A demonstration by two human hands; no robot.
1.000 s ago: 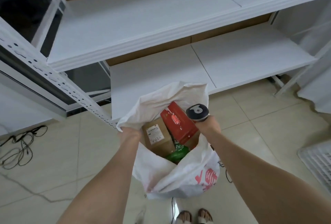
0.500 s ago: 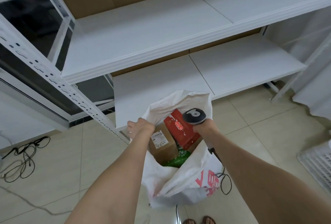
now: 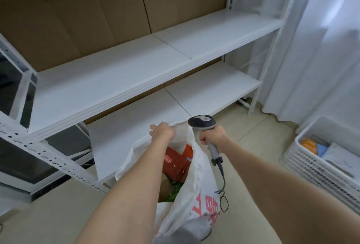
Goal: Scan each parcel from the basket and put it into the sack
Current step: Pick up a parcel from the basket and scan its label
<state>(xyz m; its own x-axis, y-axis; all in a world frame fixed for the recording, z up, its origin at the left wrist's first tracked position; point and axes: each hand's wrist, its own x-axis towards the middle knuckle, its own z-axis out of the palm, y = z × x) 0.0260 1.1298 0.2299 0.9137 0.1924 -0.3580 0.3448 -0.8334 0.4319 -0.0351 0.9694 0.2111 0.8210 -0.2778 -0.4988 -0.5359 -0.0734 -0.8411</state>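
We see a white metal shelving rack (image 3: 136, 72) filling the upper left and centre of the frame, with brown cardboard sheets (image 3: 78, 19) standing behind its boards. A pale curtain (image 3: 321, 48) hangs down the right side, and a beige tiled floor (image 3: 263, 136) runs beneath it all.

In the lower centre is the white woven sack (image 3: 196, 195), printed with red characters, its mouth pulled open toward us. At the lower right edge stands a white slatted plastic basket (image 3: 303, 167), well apart from the sack; in it we make out an orange parcel (image 3: 309, 144), a blue one (image 3: 321, 150) and a pale grey mailer (image 3: 341, 156).

Inside the sack lie a red box (image 3: 175, 163), a brown carton (image 3: 164, 187) below it and a green packet (image 3: 175, 191) beside that.

The left hand (image 3: 162, 131) grasps the far rim of the sack at the centre of the frame, fingers curled over the fabric. The right hand (image 3: 214, 136), just right of the sack's mouth, is clenched round the grey handle of a barcode scanner (image 3: 202, 122), whose dark head rises above the fist. We cannot tell whether the head touches the sack. A thin black cable (image 3: 223, 185) drops from the handle along the sack's right side.
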